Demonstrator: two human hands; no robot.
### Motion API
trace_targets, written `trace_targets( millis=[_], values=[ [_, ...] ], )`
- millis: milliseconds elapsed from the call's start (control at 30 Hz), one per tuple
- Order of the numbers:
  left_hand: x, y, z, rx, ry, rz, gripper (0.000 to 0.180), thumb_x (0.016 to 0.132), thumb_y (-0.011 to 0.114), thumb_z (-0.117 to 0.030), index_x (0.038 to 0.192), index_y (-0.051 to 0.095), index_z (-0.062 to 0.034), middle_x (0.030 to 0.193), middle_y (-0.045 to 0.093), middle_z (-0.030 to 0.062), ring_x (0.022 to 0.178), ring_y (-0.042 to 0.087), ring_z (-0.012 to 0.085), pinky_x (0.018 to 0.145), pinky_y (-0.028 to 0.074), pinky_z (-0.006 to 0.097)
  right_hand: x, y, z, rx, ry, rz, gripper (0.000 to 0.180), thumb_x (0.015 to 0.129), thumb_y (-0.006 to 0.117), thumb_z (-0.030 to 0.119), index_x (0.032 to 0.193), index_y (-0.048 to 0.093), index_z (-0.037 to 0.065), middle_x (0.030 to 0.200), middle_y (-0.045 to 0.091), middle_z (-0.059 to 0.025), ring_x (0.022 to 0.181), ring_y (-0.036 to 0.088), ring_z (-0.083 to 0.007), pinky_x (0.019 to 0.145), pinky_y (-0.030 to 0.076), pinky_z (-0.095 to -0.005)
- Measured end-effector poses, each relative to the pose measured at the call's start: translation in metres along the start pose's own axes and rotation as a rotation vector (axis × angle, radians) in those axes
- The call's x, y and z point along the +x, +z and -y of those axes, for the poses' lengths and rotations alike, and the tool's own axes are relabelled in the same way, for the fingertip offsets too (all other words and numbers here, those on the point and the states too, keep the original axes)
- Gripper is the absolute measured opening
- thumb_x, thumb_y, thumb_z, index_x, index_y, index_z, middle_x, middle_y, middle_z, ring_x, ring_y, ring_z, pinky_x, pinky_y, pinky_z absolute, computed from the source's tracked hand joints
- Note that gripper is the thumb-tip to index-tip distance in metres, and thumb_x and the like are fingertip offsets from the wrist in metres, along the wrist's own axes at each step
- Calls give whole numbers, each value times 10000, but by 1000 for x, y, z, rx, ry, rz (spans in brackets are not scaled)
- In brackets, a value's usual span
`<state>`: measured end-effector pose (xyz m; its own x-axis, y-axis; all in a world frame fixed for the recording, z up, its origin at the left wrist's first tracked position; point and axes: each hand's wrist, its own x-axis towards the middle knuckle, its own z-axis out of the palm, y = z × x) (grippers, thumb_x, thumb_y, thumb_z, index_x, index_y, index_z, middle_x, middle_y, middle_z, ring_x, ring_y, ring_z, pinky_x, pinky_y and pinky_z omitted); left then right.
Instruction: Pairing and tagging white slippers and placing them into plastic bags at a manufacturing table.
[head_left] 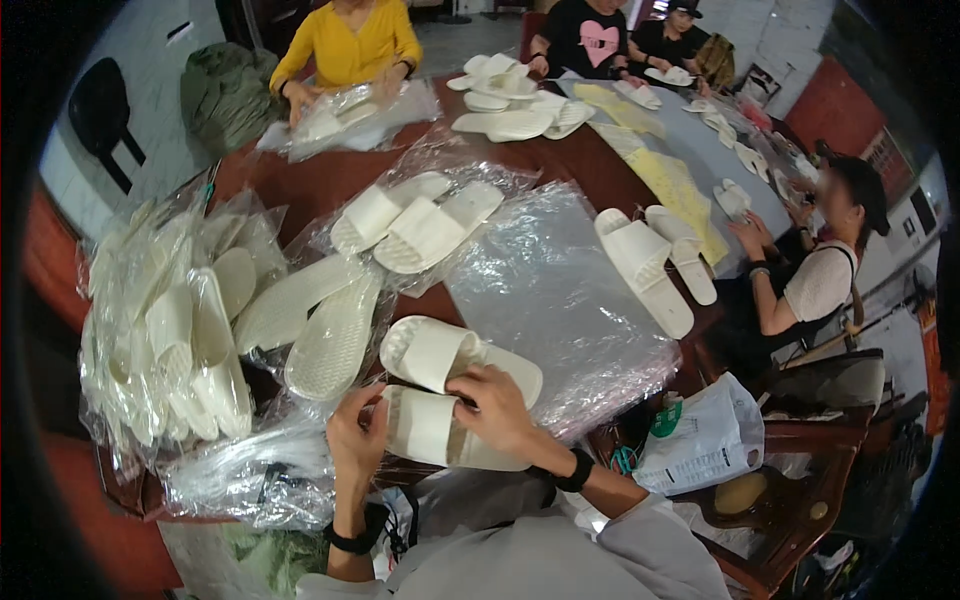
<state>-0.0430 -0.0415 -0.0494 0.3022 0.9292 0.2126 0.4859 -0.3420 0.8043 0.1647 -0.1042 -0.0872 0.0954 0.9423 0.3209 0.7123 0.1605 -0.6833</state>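
Two white slide slippers lie side by side at the table's near edge, toes to the left. The nearer slipper (422,428) is between my hands. My left hand (357,432) is closed at its toe end, thumb and forefinger pinched together there. My right hand (497,408) is bent over its strap's rear edge, fingers curled with the tips partly hidden. The farther slipper (425,352) touches the nearer one, and my right fingertips reach close to its strap. Just left lie slippers in clear plastic (330,350), one sole up.
A heap of bagged slippers (175,340) stands at the left. A stack of clear plastic bags (560,290) lies right of centre, with a loose pair (640,260) beyond it. Co-workers sit around the table, one in a yellow top (345,45). A white bag (700,435) is at right.
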Motion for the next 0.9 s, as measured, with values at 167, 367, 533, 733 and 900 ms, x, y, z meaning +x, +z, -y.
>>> trace_targets(
  millis=[167, 367, 533, 733, 900],
  values=[
    [-12, -8, -11, -80, -44, -230, 165, 890, 612, -59, 1036, 658, 1, 930, 648, 83, 646, 557, 114, 573, 447, 243, -4, -15, 15, 73, 25, -51, 264, 715, 677, 26, 975, 633, 44, 909, 581, -82, 761, 605, -265, 662, 489, -354],
    [-24, 2, -38, -318, 2, -567, 223, 972, 525, -108, 1156, 578, 6, 1120, 574, 72, 884, 521, 102, 778, 432, 245, -14, -70, 29, 423, 90, -233, 235, 783, 671, -37, 1006, 632, 30, 884, 570, -77, 705, 588, -156, 609, 466, -262],
    [-29, 57, -49, -305, 246, -97, 284, 900, 582, -59, 1175, 565, 7, 1206, 549, 156, 1063, 550, 250, 921, 439, 333, -24, -144, 21, 548, 192, -321, 247, 812, 661, -28, 1047, 635, 44, 931, 586, -28, 849, 567, -110, 709, 459, -233],
    [-37, 114, -52, 138, 531, 395, 544, 863, 647, -229, 1359, 476, -86, 1411, 386, 195, 1234, 390, 404, 997, 368, 480, 3, -224, -79, 330, 285, -488, 217, 820, 648, 59, 1021, 628, -20, 913, 648, -53, 837, 587, -117, 759, 474, -272],
    [-41, 123, -55, 239, 514, 485, 537, 909, 609, -289, 1382, 447, -92, 1410, 377, 200, 1286, 335, 410, 1029, 335, 507, 51, -291, -194, -57, 301, -591, 247, 790, 585, 30, 1016, 673, -19, 785, 678, -94, 659, 627, -164, 633, 490, -291]
  ],
)
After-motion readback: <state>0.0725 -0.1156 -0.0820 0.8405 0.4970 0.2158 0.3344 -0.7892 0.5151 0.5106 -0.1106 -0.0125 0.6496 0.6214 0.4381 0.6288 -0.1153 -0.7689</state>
